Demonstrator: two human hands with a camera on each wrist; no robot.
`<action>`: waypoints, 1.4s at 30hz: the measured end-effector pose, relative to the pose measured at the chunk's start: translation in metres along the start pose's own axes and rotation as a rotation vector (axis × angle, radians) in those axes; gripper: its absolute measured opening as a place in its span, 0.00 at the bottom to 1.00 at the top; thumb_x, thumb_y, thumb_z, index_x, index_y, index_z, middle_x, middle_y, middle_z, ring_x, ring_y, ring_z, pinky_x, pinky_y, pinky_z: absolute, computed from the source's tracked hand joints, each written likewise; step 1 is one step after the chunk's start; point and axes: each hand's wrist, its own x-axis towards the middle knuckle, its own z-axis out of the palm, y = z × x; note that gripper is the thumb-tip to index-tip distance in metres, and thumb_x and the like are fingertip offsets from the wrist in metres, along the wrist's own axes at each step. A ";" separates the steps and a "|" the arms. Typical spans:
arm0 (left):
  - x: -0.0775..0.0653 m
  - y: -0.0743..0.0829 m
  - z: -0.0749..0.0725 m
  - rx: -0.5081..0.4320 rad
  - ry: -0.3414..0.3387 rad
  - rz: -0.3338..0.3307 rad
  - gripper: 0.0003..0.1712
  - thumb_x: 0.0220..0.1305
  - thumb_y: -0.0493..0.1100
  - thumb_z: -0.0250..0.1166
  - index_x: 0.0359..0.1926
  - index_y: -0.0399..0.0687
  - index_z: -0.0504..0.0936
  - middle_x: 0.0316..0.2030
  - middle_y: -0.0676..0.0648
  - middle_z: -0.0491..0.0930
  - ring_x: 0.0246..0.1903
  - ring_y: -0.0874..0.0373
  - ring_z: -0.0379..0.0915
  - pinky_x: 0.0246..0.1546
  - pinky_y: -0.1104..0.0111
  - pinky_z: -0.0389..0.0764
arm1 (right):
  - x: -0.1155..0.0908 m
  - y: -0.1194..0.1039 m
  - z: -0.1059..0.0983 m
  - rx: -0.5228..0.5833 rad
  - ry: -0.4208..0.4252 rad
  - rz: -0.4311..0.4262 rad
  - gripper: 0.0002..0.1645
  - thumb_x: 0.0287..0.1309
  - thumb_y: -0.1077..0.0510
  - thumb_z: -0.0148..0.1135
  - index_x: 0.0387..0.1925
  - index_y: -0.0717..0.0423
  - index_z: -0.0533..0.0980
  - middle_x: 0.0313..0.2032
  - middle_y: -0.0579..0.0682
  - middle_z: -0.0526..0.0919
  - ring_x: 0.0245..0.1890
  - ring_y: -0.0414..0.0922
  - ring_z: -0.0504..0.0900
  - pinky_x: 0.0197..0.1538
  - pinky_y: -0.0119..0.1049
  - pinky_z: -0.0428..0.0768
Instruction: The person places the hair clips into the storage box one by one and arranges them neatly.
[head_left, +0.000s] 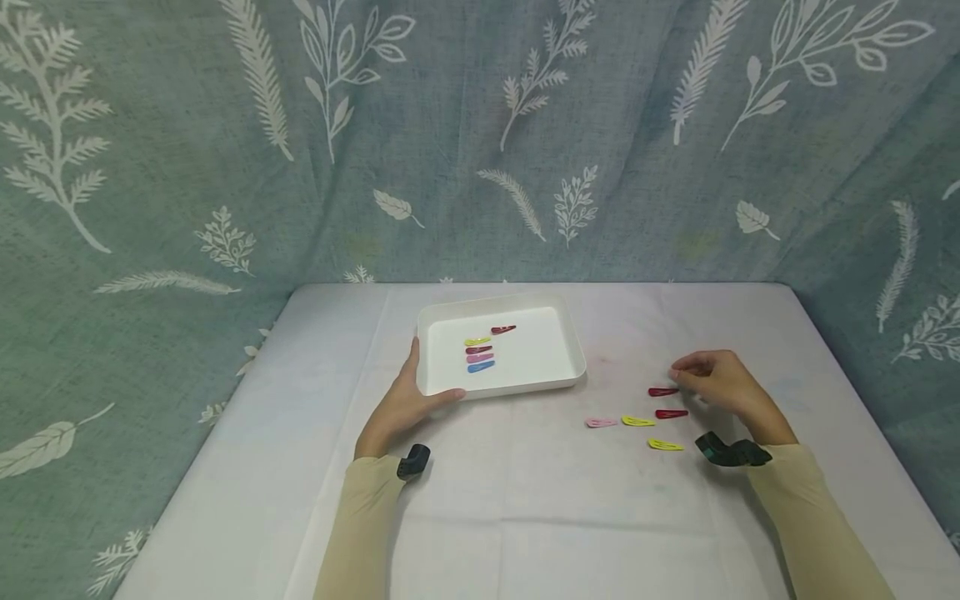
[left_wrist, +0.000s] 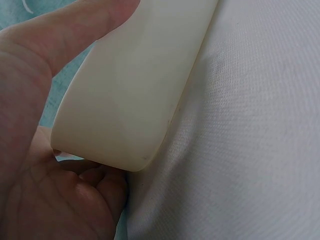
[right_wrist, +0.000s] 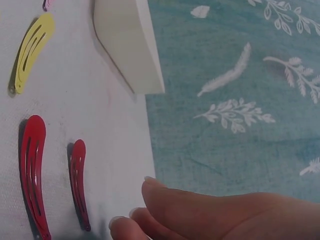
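My left hand (head_left: 405, 404) grips the near left corner of a white tray (head_left: 517, 388), the thumb along its front wall and the fingers at its left side. In the left wrist view the tray's outer wall (left_wrist: 120, 100) lies between thumb and fingers. Above a red hair clip (head_left: 663, 392) hovers my right hand (head_left: 723, 387), fingers bent loosely. The right wrist view shows that clip (right_wrist: 78, 182) apart from the fingertips (right_wrist: 152, 182), and no object at them. A second red clip (head_left: 671, 413) lies just nearer on the table.
Inside the tray, a blue clip (head_left: 481, 367), a pink clip (head_left: 479, 358), a yellow clip (head_left: 477, 342) and two red ones lie roughly stacked in a column. On the white cloth (head_left: 540, 500) are another pink clip (head_left: 601, 423) and two yellow clips (head_left: 637, 422). A leaf-patterned curtain (head_left: 450, 125) hangs behind.
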 end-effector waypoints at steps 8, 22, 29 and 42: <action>0.000 0.001 0.000 0.020 -0.006 -0.018 0.82 0.49 0.69 0.79 0.83 0.58 0.26 0.85 0.49 0.38 0.83 0.47 0.39 0.81 0.43 0.51 | -0.001 0.002 0.004 -0.054 -0.037 0.020 0.19 0.67 0.56 0.66 0.50 0.68 0.83 0.45 0.65 0.86 0.41 0.54 0.81 0.39 0.38 0.80; 0.000 0.001 0.001 0.023 -0.005 -0.058 0.83 0.47 0.71 0.79 0.83 0.60 0.26 0.85 0.50 0.36 0.84 0.47 0.37 0.80 0.42 0.50 | 0.001 0.008 0.004 -0.062 -0.069 0.001 0.19 0.58 0.59 0.73 0.46 0.70 0.83 0.31 0.55 0.83 0.33 0.48 0.76 0.33 0.36 0.72; 0.000 -0.001 0.001 0.028 -0.002 -0.050 0.82 0.48 0.71 0.79 0.83 0.59 0.26 0.85 0.50 0.36 0.84 0.47 0.37 0.81 0.42 0.50 | 0.002 0.008 0.005 -0.066 -0.076 0.019 0.17 0.55 0.60 0.75 0.43 0.68 0.84 0.30 0.52 0.81 0.31 0.47 0.74 0.32 0.36 0.71; -0.001 0.000 0.000 0.007 0.010 -0.018 0.82 0.47 0.71 0.79 0.83 0.62 0.27 0.85 0.52 0.38 0.83 0.50 0.40 0.81 0.44 0.51 | -0.001 0.006 0.003 -0.100 -0.094 -0.018 0.08 0.57 0.62 0.72 0.35 0.66 0.86 0.28 0.53 0.85 0.30 0.47 0.75 0.32 0.37 0.72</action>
